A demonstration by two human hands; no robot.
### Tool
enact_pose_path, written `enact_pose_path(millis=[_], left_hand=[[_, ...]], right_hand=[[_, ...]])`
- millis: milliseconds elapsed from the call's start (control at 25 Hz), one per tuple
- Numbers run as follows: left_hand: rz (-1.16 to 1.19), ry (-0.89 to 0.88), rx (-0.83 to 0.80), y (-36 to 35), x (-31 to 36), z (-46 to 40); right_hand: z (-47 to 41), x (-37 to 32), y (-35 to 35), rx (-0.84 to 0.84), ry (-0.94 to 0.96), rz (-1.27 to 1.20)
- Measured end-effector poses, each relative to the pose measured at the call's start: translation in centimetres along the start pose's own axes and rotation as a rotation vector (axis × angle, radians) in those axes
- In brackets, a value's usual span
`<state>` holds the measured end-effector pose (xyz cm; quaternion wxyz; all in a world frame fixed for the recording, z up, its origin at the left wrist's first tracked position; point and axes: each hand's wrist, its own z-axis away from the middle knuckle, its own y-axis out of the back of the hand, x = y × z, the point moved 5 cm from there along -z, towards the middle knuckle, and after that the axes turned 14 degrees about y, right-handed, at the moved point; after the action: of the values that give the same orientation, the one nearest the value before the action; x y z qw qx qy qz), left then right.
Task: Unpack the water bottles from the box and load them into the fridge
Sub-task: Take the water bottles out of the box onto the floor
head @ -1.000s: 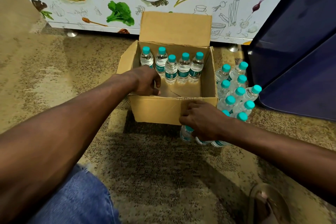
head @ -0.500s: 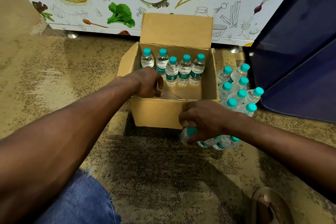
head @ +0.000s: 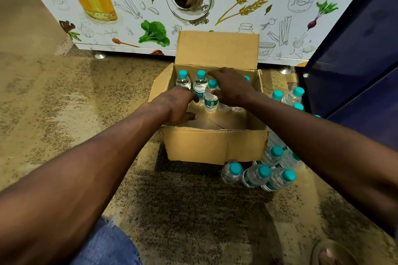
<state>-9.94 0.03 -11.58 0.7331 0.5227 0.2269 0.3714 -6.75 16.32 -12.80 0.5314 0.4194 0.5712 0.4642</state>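
Now, bottles in box: a short row of water bottles (head: 200, 87) stood upright along the far wall of the cardboard box (head: 215, 146), teal caps up; three showed plainly, and one more cap peeped out past the right hand.
Nearest bottle: the front bottle (head: 211, 98) stood between the two hands, its long axis vertical, touching or almost touching the right thumb.
Right grip: the right hand (head: 231, 87) lay over the right end of the row, fingers spread and reaching toward the far wall; whether it had closed on any bottle under the palm I cannot tell.
Left grip: the left hand (head: 176, 105) was inside the box by its left wall, fingers loosely curled toward the bottles, holding nothing that could be seen.
Key relation: the bottles lay ahead of and just below both hands, so the lift would seemingly be straight up by the necks; the right hand was the nearer.
Unpacked bottles: more bottles stood on the floor (head: 64, 103) right of the box, and a cluster (head: 258, 175) lay at its near right corner.
Fridge: a dark blue door (head: 355, 60) stood open at the right; its shelves were out of view.
Hidden: the right forearm cut off part of the floor bottles, and the bottles under the right palm could not be counted.
Behind: an illustrated cabinet (head: 150, 17) backed the box.
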Motion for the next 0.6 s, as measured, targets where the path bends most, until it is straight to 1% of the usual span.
enact_pose_path(millis=[120,200,280,400,520,600], left_hand=[[-0.015,-0.001,0.004,0.2,-0.3,0.3],[-0.015,-0.005,0.000,0.4,-0.5,0.5],[0.000,-0.005,-0.006,0.5,-0.7,0.8],[0.017,0.014,-0.011,0.4,-1.3,1.1],[0.011,0.042,0.018,0.7,-2.0,1.4],[0.071,0.048,0.034,1.0,-2.0,1.6]], right_hand=[[-1.4,0.1,-2.6,-0.110,0.013,0.184],[-1.7,0.2,-3.1,-0.081,0.037,0.225],[-1.7,0.1,-2.9,-0.023,0.049,0.183],[-1.1,0.0,-2.1,0.004,0.053,0.067],[-0.5,-0.7,0.6,0.070,0.084,-0.040],[0.1,-1.6,3.0,0.099,0.118,-0.055]])
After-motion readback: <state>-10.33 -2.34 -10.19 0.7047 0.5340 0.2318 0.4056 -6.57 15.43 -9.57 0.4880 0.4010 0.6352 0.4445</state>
